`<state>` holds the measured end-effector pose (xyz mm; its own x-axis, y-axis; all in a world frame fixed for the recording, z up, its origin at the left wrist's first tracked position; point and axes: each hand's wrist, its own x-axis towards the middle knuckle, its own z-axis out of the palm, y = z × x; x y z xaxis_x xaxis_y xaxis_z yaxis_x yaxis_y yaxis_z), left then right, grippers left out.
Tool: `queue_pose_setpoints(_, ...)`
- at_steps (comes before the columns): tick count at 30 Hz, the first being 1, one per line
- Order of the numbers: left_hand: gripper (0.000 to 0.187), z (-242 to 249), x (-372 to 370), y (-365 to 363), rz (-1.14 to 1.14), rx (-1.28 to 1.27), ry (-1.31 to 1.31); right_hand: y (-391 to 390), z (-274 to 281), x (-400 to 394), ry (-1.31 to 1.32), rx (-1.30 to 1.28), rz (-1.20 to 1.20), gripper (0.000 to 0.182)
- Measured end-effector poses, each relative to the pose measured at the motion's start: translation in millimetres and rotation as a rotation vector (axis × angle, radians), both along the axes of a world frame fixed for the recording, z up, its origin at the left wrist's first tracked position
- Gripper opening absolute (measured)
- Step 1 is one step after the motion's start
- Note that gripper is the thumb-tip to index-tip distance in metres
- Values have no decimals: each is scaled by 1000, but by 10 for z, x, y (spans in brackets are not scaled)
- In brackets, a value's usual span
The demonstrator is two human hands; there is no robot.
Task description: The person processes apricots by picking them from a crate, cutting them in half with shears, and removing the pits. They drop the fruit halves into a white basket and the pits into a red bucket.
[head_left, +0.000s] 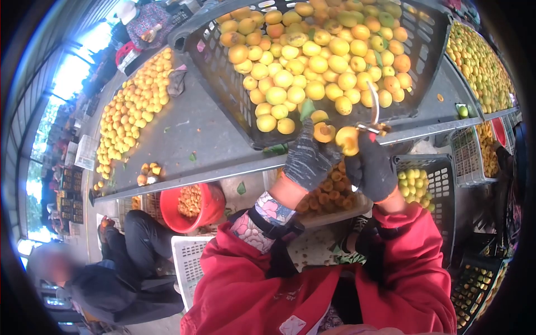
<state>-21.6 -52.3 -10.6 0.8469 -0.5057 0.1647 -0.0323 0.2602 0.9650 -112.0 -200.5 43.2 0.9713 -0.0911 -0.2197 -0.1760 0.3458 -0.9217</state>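
My left hand [309,159], in a dark grey glove, is closed with an apricot half [324,132] at its fingertips, its cut face showing a hollow. My right hand [373,170], also gloved, grips a small knife [374,106] whose curved blade points up. Between the hands, against the right hand's fingers, is another cut apricot piece [347,140]. Just beyond them a black plastic crate [223,84] lies tilted on the table, with many whole apricots [312,61] and a few green leaves spilling toward me. Below the hands, a tub holds apricot halves [329,195].
A grey table [206,131] with a metal edge runs across. More apricots [137,109] are heaped at left. A red bucket [192,206] holds pits. Crates with yellow-green fruit [413,185] stand at right. A person in dark clothes [128,279] sits at left; another person [146,25] is farther back.
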Motion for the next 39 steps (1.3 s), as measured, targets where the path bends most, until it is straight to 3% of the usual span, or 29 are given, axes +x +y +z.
queue_pose_setpoints(2, 42, 50, 8, 47, 37, 218, -355, 88, 81, -17, -73, -170, 60, 32)
queue_pose_setpoints(4, 41, 134, -38, 6, -282, -680, 867, 275, 15, -10, -175, -305, 43, 30)
queue_pose_setpoints(5, 37, 67, -9, 35, -528, -850, 852, 305, -150, 21, -270, -462, 10, 32)
queue_pose_setpoints(7, 35, 30, -47, 36, -262, -566, 656, 312, -163, -27, -316, -528, -62, 32)
queue_pose_setpoints(9, 34, 99, -116, 81, -33, -113, 200, 299, -133, -38, -290, -581, -89, 33)
queue_pose_setpoints(11, 34, 373, -186, 172, 155, 511, -517, 180, -150, -12, -195, -621, -82, 34)
queue_pose_setpoints(14, 41, 154, -138, 141, 304, 485, -747, 141, 31, -7, -123, -500, -133, 31)
queue_pose_setpoints(16, 41, -17, -110, 71, 145, 218, -231, 96, 202, -14, -144, -244, -197, 29)
queue_pose_setpoints(18, 41, -96, -164, 25, 30, 117, -104, -62, 228, 37, -285, 32, -229, 30)
queue_pose_setpoints(19, 42, 60, -257, 29, -3, 149, -235, 9, 279, 125, -330, 188, -400, 20)
queue_pose_setpoints(22, 34, -91, -329, -96, -132, 120, 132, -136, 274, 137, -389, 457, -417, 27)
queue_pose_setpoints(26, 30, -117, -484, -162, -194, 233, 136, -194, 145, 91, -423, 486, -392, 32)
queue_pose_setpoints(29, 31, -223, -499, -197, -218, 70, 347, -157, 132, 93, -344, 492, -419, 35)
queue_pose_setpoints(33, 32, 12, -539, -226, -292, -151, 624, -183, 76, 112, -313, 447, -456, 33)
queue_pose_setpoints(35, 36, -26, -551, -229, -250, -116, 450, -193, 42, 133, -311, 424, -480, 32)
queue_pose_setpoints(36, 35, -152, -559, -232, -187, -34, 241, -187, 46, 140, -308, 438, -500, 32)
queue_pose_setpoints(38, 32, -65, -552, -243, -183, 12, 155, -170, 65, 153, -304, 464, -540, 32)
queue_pose_setpoints(39, 29, 3, -549, -214, -243, -22, 281, -181, 65, 159, -297, 461, -554, 32)
